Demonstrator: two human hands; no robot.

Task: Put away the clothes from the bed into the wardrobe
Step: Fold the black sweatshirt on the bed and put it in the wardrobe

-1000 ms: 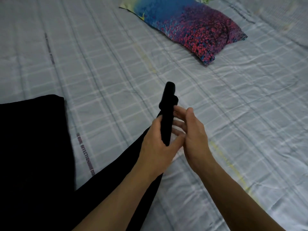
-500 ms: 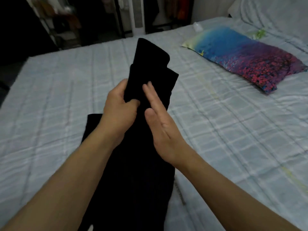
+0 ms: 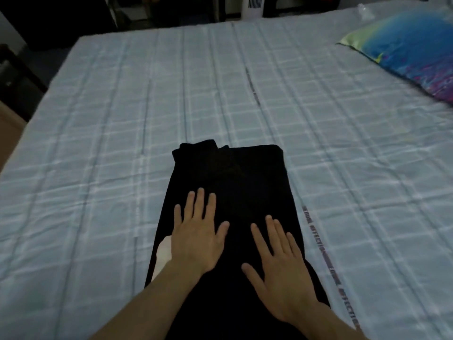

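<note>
Pale checked bed (image 3: 122, 119) spread wide, with black garment (image 3: 232, 182) laid flat and lengthwise near its front edge, well apart from colourful pillow (image 3: 411, 50) at far right. Soft, light, limp cloth, probably trousers though too dark to tell; best taken at folded far end or both long edges. Left hand (image 3: 196, 238) and right hand (image 3: 282, 266) pressed flat on garment, fingers straight, grasping nothing.

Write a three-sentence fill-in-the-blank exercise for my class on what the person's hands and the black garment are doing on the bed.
1. Both hands, left hand and right hand, lie ____ on the black garment.
2. The garment rests on the ____ bedsheet.
3. The colourful pillow lies to the garment's far ____.

Missing words: flat; checked; right
</note>
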